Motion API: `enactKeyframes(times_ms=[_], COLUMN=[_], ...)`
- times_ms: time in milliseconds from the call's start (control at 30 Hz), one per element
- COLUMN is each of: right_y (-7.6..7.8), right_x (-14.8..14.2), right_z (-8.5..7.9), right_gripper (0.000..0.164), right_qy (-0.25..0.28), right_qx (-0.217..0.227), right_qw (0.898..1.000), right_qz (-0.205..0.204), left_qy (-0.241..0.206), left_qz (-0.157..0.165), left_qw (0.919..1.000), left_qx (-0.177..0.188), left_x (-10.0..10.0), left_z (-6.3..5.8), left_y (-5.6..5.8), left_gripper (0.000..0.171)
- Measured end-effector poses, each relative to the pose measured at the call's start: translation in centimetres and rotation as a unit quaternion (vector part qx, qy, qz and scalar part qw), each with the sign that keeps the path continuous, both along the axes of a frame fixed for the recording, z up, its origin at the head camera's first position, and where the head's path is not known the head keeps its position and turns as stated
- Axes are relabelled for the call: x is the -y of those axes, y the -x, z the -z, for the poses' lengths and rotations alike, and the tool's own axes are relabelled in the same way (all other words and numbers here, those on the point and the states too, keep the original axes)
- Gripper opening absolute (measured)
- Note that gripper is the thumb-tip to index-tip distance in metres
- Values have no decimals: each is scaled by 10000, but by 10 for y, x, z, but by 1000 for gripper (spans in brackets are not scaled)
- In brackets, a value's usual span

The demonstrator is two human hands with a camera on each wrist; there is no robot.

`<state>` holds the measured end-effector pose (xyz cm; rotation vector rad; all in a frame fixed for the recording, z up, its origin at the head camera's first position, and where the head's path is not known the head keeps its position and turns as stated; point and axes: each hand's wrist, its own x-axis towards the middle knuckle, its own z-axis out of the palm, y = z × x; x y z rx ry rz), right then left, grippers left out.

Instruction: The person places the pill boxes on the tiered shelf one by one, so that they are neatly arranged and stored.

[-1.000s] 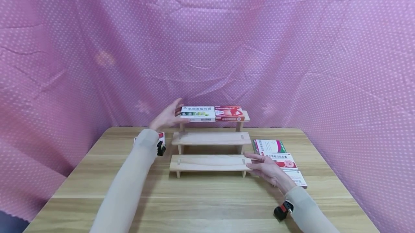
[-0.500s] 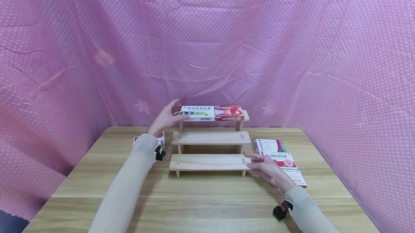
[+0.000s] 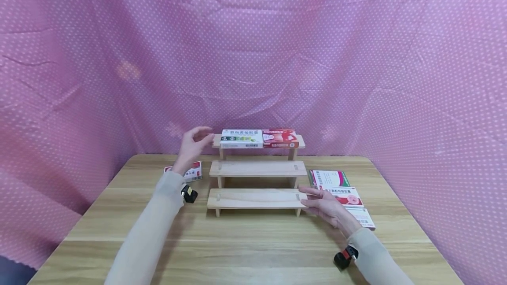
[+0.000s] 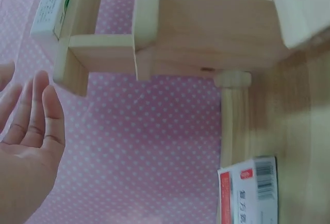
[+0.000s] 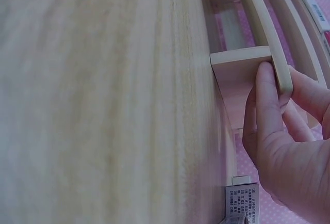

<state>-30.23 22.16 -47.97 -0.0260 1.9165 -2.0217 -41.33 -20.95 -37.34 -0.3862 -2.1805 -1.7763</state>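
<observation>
A three-tier wooden display stand (image 3: 257,169) is on the table. On its top tier lie a white and green medicine box (image 3: 241,138) and a red medicine box (image 3: 280,138), side by side. My left hand (image 3: 193,146) is just off the left end of that tier, its fingers loosely bent. In the left wrist view, nothing is between the fingers of the left hand (image 4: 33,131), and a gap shows between them and the box. My right hand (image 3: 326,208) pinches the right end of the bottom tier; the right wrist view shows fingers (image 5: 268,100) beneath the board.
Behind the left forearm lies a red and white medicine box (image 3: 194,172). To the right of the stand are a green and white box (image 3: 328,178), a red and white box (image 3: 350,198) and a white box (image 3: 363,218). A pink dotted curtain (image 3: 253,56) hangs behind the table.
My left hand has let go of the white and green box and drawn back to the left, uncovering the tier's left end. My right hand has stayed on the stand.
</observation>
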Motion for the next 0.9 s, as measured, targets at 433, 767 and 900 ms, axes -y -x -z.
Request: enactKeyframes(times_ms=[433, 767, 900], right_y=[0, 1, 0], right_x=[0, -1, -2], right_z=[1, 2, 2], right_gripper=[61, 60, 59], right_qy=[113, 125, 45], right_qx=[1, 8, -22], right_qw=[9999, 9999, 9999], right_qz=[-115, -91, -134], left_qy=[339, 1360, 1422], left_qz=[-24, 188, 123], left_qw=[9980, 9880, 9862], left_qx=[527, 714, 836], left_x=[38, 78, 90], left_z=[32, 67, 77], left_y=[-15, -16, -16], left_gripper=[41, 44, 43])
